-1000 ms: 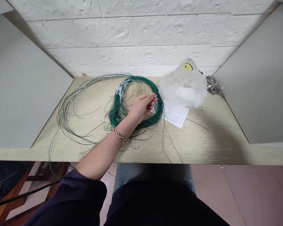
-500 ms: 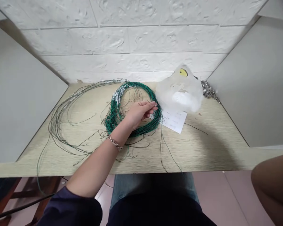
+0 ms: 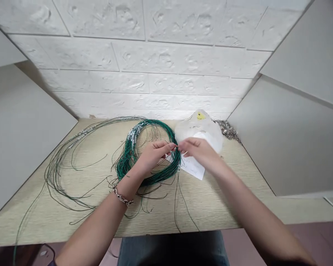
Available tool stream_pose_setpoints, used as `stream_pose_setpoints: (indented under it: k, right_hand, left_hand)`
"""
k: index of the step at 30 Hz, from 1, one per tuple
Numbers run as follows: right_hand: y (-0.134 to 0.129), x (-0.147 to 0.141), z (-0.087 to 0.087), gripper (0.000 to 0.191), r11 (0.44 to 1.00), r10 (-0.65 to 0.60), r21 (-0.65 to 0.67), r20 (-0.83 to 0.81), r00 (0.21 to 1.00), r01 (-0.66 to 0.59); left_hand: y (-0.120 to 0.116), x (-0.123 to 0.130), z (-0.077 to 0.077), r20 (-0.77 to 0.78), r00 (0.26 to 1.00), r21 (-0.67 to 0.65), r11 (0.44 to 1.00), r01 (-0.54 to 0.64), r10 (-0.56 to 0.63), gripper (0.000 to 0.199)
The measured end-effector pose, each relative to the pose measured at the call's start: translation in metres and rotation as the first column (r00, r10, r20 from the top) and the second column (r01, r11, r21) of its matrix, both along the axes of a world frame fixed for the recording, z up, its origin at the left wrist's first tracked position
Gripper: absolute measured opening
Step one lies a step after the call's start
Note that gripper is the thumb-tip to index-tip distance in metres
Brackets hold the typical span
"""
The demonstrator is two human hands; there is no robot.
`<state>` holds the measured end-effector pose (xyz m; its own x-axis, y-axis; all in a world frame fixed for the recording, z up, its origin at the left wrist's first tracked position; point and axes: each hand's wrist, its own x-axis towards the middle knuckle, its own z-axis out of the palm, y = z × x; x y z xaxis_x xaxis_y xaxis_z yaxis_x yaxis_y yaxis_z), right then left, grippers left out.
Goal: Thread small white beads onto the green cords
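A thick ring of green cords [image 3: 166, 179] lies on the table, with white beads [image 3: 133, 136] threaded along its upper left. Over the ring's right side, my left hand [image 3: 155, 153] is closed, thumb and fingertips pinched together. My right hand [image 3: 199, 150] meets it fingertip to fingertip, also in a pinch. Whatever the fingers hold is too small to make out. Two thin cord ends [image 3: 178, 195] hang from the ring's right edge towards the table's front.
A looser bundle of thin cords [image 3: 54, 175] with white beads curves off to the left. Behind my right hand are a translucent plastic bag [image 3: 187, 129] and a paper with writing [image 3: 195, 171]. Small silvery pieces [image 3: 229, 131] lie by the right panel [image 3: 269, 136].
My right hand has come in from the right and met my left hand's fingertips above the cord ring. The view has tilted up, showing more wall.
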<state>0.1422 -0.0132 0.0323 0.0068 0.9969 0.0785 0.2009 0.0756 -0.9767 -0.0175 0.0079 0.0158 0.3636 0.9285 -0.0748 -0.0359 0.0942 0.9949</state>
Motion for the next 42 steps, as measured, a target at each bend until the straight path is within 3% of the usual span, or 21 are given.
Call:
stream_pose_setpoints:
  k: [3, 6, 9, 13, 16, 23, 28, 30, 35, 42]
  right_hand:
    - [0.001, -0.007, -0.011, 0.026, 0.974, 0.166, -0.15, -0.023, 0.986, -0.168]
    - [0.001, -0.014, -0.021, 0.025, 0.975, 0.092, -0.185, -0.147, 0.985, -0.119]
    - [-0.004, -0.021, -0.03, 0.026, 0.977, 0.006, -0.2, -0.304, 0.953, -0.07]
    - [-0.01, -0.025, -0.039, 0.024, 0.974, 0.021, -0.191, -0.463, 0.886, -0.123]
    - [-0.013, -0.025, -0.039, 0.02, 0.961, 0.072, -0.199, -0.497, 0.865, -0.194]
    - [-0.015, -0.024, -0.035, 0.021, 0.893, 0.157, -0.285, -0.527, 0.836, -0.347]
    - [-0.017, -0.024, -0.036, 0.023, 0.843, 0.204, -0.324, -0.546, 0.812, -0.429]
    - [-0.017, -0.025, -0.036, 0.025, 0.85, 0.156, -0.325, -0.594, 0.789, -0.414]
    - [-0.018, -0.029, -0.036, 0.023, 0.921, -0.016, -0.306, -0.647, 0.763, -0.24]
    - [-0.018, -0.033, -0.037, 0.023, 0.926, -0.14, -0.355, -0.636, 0.759, -0.128]
  left_hand:
    - [0.0, 0.002, -0.001, 0.032, 0.999, -0.028, 0.999, -0.025, 0.026, 0.024]
    - [0.001, 0.002, -0.004, 0.057, 0.997, -0.076, 0.996, -0.046, 0.05, 0.024]
    - [0.002, 0.002, -0.004, 0.06, 0.998, -0.117, 0.993, 0.005, 0.002, 0.023]
    - [0.0, 0.0, -0.001, 0.123, 0.99, -0.136, 0.987, 0.085, -0.068, 0.018]
    - [-0.001, 0.0, 0.0, 0.19, 0.98, -0.164, 0.982, 0.094, -0.063, 0.019]
    - [0.002, -0.001, -0.001, 0.307, 0.949, -0.234, 0.972, 0.003, 0.071, 0.017]
    - [0.004, -0.002, -0.002, 0.309, 0.946, -0.25, 0.968, -0.016, 0.096, 0.018]
    - [0.004, -0.001, -0.003, 0.287, 0.956, -0.245, 0.969, 0.008, 0.064, 0.02]
    - [0.004, -0.001, -0.007, 0.236, 0.972, -0.201, 0.979, 0.036, 0.013, 0.022]
    - [0.005, 0.001, -0.011, -0.007, 0.999, -0.073, 0.996, -0.048, 0.047, 0.024]
